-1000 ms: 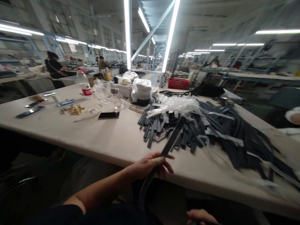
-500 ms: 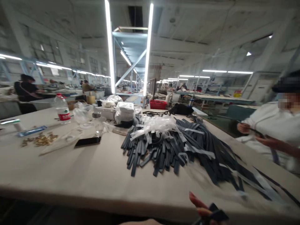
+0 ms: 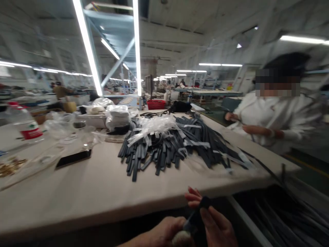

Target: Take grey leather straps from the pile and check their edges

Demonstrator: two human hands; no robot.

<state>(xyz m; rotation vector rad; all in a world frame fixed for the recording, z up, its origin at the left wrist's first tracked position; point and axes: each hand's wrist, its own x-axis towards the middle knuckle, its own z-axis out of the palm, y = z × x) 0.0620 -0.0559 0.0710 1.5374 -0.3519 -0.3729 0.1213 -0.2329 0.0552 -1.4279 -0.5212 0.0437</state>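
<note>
A broad, smooth beige table (image 3: 89, 192) carries a heap of flat dark straps (image 3: 164, 147) mixed with clear plastic; a black phone (image 3: 73, 158) lies left of it. Below the table's near edge, the left hand (image 3: 167, 233) and right hand (image 3: 213, 223) both pinch one dark strap (image 3: 197, 214).

Nothing here reads clearly to me. The water bottle (image 3: 24, 125) near the far left edge of the table (image 3: 102, 192) wears a red label with a small green mark on it, but the print is too blurred to make out a word or brand. A yellow sign (image 3: 229, 86) hangs deep in the hall beyond the far edge of the table, and its characters are too small and smeared to tell. The phone (image 3: 73, 158) lying on the table shows a dark screen with no writing.
</note>
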